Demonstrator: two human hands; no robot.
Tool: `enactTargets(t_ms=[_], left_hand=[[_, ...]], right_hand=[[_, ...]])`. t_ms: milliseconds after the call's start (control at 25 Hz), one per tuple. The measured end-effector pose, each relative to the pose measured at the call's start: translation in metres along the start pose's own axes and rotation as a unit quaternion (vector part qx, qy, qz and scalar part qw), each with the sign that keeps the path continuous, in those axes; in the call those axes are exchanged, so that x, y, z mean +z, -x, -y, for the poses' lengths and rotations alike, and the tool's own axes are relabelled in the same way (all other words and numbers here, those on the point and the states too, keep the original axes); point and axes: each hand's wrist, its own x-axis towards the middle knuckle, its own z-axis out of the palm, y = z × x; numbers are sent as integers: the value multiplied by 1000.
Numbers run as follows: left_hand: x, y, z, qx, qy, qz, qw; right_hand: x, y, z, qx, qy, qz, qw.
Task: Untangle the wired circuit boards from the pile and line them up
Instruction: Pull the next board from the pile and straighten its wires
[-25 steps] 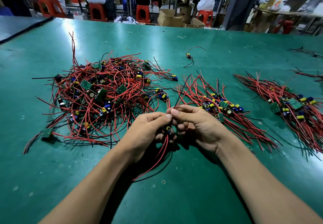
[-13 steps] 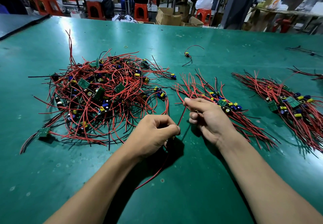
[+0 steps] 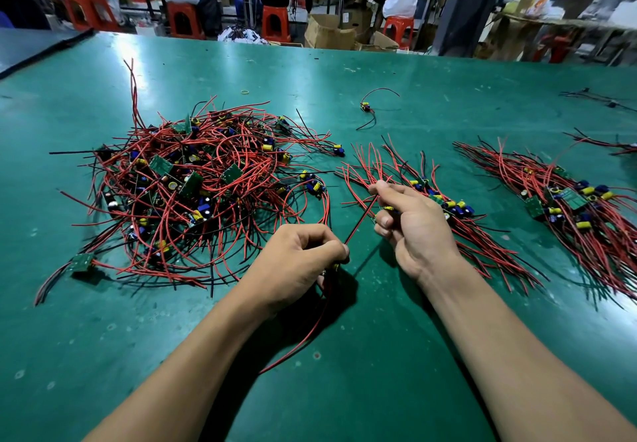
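Note:
A tangled pile of wired circuit boards [image 3: 206, 183], green boards with red and black leads, lies on the left of the green table [image 3: 379, 390]. My left hand [image 3: 300, 262] grips one wired circuit board [image 3: 335, 265] in a fist. Only its yellow part shows, and its leads trail toward me. One red and black lead [image 3: 360, 221] runs taut from that fist up to my right hand [image 3: 417, 228], which pinches it between thumb and forefinger. My right hand hovers over the near-left part of a lined-up row of boards [image 3: 455, 209]. A yellow capacitor shows under its fingers.
A second lined-up row [image 3: 586, 207] lies at the right. A single wired board [image 3: 367, 107] sits alone farther back. More loose wires lie at the far right edge [image 3: 606, 102]. Beyond the table are people on red stools and cardboard boxes.
My hands have drawn apart. The right hand has slid up and right along a lead to the middle row, and the left hand has stayed low with the board.

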Motion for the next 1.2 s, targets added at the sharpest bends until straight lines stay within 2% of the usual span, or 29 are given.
enactTargets(t_ms=[240, 480, 720, 760, 880, 920, 960, 1080, 1200], left_hand=[[-2, 0, 3, 5, -17, 6, 1000], [-2, -2, 5, 0, 9, -4, 1000], [-2, 0, 5, -13, 15, -5, 1000], [-2, 0, 4, -17, 24, -6, 1000], [-2, 0, 4, -28, 49, -2, 998], [-2, -1, 4, -29, 53, 0, 998], [-2, -1, 4, -28, 54, -1, 998], [-1, -2, 5, -21, 75, -7, 997], [-1, -4, 7, -16, 107, -4, 994]], right_hand=[[-6, -5, -1, -37, 51, 12, 998], [-14, -12, -4, -178, 141, -22, 974], [-18, -14, -7, -167, 166, -36, 971], [-19, -14, -7, -191, 199, -47, 960], [-19, -11, -8, -330, 347, -89, 873], [-17, -10, -9, -345, 367, -92, 859], [-16, -10, -8, -326, 361, -86, 869], [-16, -10, -5, -203, 251, -55, 945], [-15, -9, 2, -117, 134, -14, 984]])
